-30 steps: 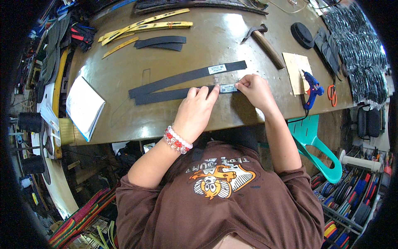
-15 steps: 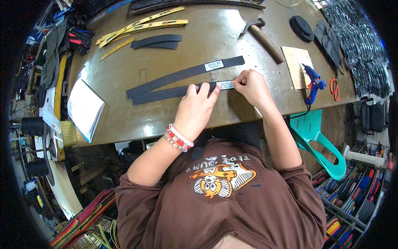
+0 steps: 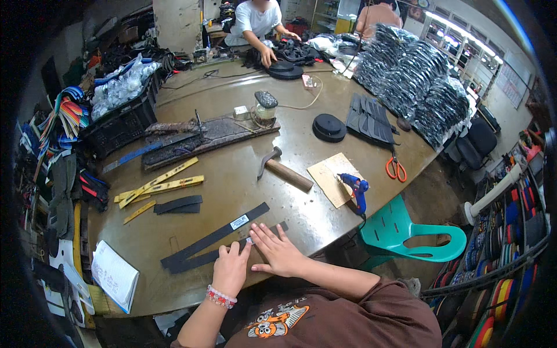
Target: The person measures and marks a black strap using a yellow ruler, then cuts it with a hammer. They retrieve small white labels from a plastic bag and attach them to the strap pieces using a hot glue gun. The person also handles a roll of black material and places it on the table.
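Note:
Two flat black webbing straps lie at a slant on the table before me. The far strap (image 3: 203, 240) carries a white printed label (image 3: 239, 222) near its right end. The near strap (image 3: 197, 260) runs beneath my fingers, and only a sliver of a white label (image 3: 249, 240) shows on it between my hands. My right hand (image 3: 279, 252) lies flat over that spot with its fingers stretched out. My left hand (image 3: 230, 269), a beaded bracelet at its wrist, rests on the near strap with its fingertips beside the label; it holds nothing.
Beyond the straps are yellow rulers (image 3: 168, 185), short black strips (image 3: 178, 205), a hammer (image 3: 287, 174) and a blue glue gun (image 3: 357, 194) on a board. Orange-handled scissors (image 3: 395, 170) and a webbing roll (image 3: 328, 127) lie farther right. A notebook (image 3: 116, 275) sits left. A co-worker handles black material across the table.
The view has tilted up, bringing the table's far side and other people in. My right hand has gone from pinching the label's end to lying flat on the near strap.

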The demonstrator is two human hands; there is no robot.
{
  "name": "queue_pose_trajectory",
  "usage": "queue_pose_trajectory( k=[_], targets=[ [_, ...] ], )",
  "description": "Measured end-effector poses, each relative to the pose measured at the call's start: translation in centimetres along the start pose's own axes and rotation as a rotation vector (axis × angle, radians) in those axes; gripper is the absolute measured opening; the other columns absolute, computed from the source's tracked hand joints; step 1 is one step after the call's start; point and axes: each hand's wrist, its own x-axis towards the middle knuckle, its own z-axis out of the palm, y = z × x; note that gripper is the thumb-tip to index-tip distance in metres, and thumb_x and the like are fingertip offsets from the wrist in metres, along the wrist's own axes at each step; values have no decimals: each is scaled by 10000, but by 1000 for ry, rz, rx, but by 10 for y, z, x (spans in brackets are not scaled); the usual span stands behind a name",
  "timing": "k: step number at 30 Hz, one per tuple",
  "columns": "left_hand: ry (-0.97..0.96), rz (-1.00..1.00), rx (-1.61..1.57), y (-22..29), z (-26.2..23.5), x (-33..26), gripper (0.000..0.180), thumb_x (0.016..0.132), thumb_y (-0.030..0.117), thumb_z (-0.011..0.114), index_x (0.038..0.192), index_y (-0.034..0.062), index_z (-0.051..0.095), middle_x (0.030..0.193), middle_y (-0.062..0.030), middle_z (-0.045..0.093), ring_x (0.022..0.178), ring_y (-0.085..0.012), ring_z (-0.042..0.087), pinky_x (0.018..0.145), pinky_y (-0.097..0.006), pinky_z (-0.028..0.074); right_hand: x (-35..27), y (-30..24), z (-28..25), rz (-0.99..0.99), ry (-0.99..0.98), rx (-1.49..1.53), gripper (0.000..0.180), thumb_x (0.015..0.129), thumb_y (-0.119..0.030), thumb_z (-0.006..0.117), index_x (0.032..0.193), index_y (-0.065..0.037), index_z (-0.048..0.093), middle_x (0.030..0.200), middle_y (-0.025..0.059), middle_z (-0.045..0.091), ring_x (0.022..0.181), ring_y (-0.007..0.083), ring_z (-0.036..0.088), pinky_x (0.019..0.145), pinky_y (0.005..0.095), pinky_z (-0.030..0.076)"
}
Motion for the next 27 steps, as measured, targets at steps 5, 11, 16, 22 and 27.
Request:
queue_pose_trajectory(
  k=[5,11,16,22,27],
  targets=[
    [-6,30,-95,-18,2,4,436,769,31,544,1197,112,573,1032,-117,557,950,-311,535,806,-387,503,3,-16,3,114,37,194,666,861,-477,532,1311,3,430,1328,213,416,1177,348,441,930,479,401],
    [64,-43,-185,-67,-6,12,371,767,-55,472,1093,27,629,1097,-147,599,1009,-310,559,923,-373,458,36,-8,12,61,248,-17,595,893,-467,491,1257,3,483,1325,218,449,1283,363,370,1058,534,254],
    [-12,-30,-213,-74,1,8,258,780,31,565,1021,40,655,916,-120,584,884,-299,562,810,-381,471,97,27,22,4,180,23,562,913,-342,519,1300,39,370,1364,196,430,1324,316,346,1086,569,194],
    [136,-66,-241,-83,16,33,246,798,207,654,1028,119,660,959,-63,578,932,-273,529,843,-376,450,132,62,13,-159,140,147,503,822,-324,651,1238,-91,491,1301,87,514,1301,258,386,1072,582,204],
    [338,-102,-214,-77,36,59,181,767,227,660,915,124,678,914,-81,606,910,-291,567,789,-414,474,128,32,-15,-53,215,230,488,742,-254,731,1157,-64,558,1208,148,558,1177,327,489,1017,484,333]
  ],
)
